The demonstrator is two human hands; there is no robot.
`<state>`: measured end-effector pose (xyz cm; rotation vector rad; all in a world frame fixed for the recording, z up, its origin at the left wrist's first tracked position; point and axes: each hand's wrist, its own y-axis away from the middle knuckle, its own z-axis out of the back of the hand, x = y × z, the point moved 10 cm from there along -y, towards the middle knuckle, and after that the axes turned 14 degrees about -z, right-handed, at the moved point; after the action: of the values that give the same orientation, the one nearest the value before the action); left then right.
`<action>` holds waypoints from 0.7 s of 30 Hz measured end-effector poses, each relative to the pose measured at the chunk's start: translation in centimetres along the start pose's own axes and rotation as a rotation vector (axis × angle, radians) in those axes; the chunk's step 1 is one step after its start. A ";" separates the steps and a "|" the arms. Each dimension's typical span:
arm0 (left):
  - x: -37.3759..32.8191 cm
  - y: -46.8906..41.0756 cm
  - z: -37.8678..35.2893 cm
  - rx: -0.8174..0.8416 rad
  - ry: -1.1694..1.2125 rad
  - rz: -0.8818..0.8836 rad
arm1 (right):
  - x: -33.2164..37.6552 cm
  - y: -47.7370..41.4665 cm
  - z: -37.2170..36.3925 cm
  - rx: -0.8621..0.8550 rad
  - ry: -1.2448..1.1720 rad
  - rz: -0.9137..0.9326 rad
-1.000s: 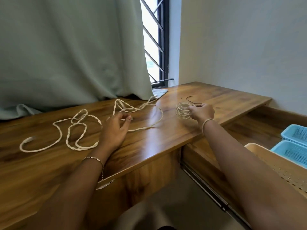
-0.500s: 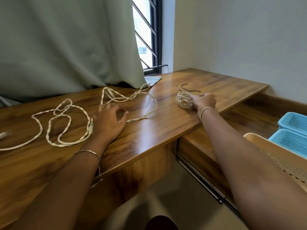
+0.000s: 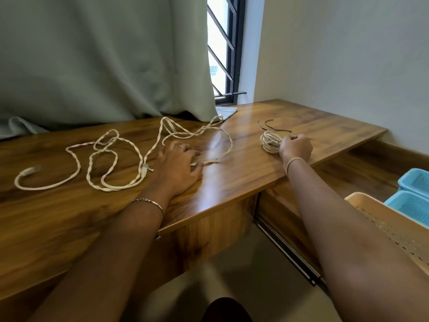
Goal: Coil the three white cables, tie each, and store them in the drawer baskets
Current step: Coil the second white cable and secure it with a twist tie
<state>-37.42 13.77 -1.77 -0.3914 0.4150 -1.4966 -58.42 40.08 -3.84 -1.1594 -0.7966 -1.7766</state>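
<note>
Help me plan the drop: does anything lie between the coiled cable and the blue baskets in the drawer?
Nothing visible does. The right hand grips the coiled cable on the desk top; toward the blue baskets there is only bare wood and the desk's edge.

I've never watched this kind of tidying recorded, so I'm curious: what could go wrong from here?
1. The right hand grips the coiled cable, and I see no tie on it; the dark ties lie beyond it, so letting go to reach them may let the coil spring open.
2. The loose cables under the left hand are twisted together; pulling one could tighten a tangle.
</note>
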 end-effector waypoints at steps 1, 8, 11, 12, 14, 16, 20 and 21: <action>-0.2 0.1 0.2 -0.006 -0.023 -0.016 | 0.4 0.4 0.2 -0.033 0.032 0.044; -1.2 0.4 1.7 -0.040 -0.218 -0.066 | 5.1 8.7 -0.6 -0.160 0.232 0.585; -0.3 1.4 3.0 -0.060 -0.255 -0.018 | 7.6 15.8 -3.6 -0.109 0.286 0.883; 0.5 2.0 3.6 -0.073 -0.239 0.012 | 8.2 18.5 -4.6 -0.076 0.285 0.984; 2.9 3.6 4.9 -0.105 -0.202 0.091 | 9.3 23.4 -6.5 -0.002 0.269 1.110; 5.2 5.4 6.5 -0.149 -0.203 0.148 | 10.0 27.3 -8.0 0.085 0.255 1.159; 9.6 9.3 9.5 -0.158 -0.246 0.241 | 10.7 34.3 -10.4 0.185 0.231 1.225; 10.8 10.5 10.2 -0.154 -0.265 0.275 | 10.7 36.0 -10.9 0.221 0.223 1.241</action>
<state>-22.89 3.36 1.65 -0.6214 0.3574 -1.1313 -32.67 11.78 4.24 -0.9290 -0.0343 -0.7199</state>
